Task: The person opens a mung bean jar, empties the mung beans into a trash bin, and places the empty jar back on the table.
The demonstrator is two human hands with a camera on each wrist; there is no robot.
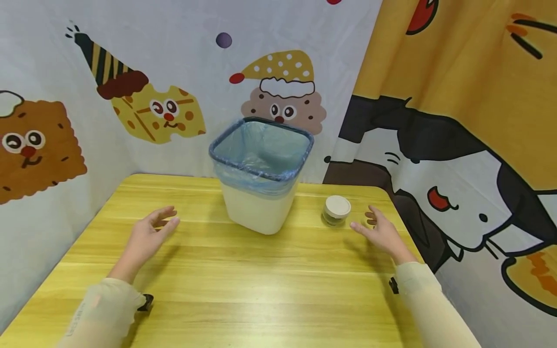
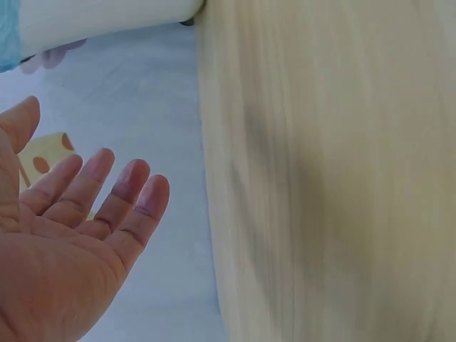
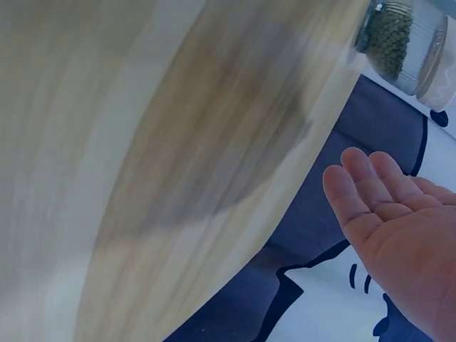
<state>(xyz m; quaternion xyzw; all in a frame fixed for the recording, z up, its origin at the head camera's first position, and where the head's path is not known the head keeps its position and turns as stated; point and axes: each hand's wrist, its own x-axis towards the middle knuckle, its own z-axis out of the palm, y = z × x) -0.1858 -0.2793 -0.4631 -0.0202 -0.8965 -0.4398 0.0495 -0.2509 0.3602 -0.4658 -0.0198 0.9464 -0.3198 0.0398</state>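
Near the back of the table stands a white bin [image 1: 256, 203] lined with a blue plastic bag [image 1: 261, 166] folded over its rim. To the right of it is a small glass jar [image 1: 336, 212] with a white lid; the right wrist view shows green granules [image 3: 388, 39] inside the jar. My left hand [image 1: 150, 232] hovers over the table left of the bin, fingers relaxed and holding nothing. My right hand [image 1: 380, 232] is just right of the jar, apart from it, also with loose fingers and nothing held. In the left wrist view, the left palm [image 2: 64, 263] is bare.
The yellow wooden table [image 1: 261, 295] has its right edge close by my right hand. A cartoon-printed white cloth [image 1: 174, 38] hangs behind the table, with a yellow, black and white cloth [image 1: 461, 169] on the right.
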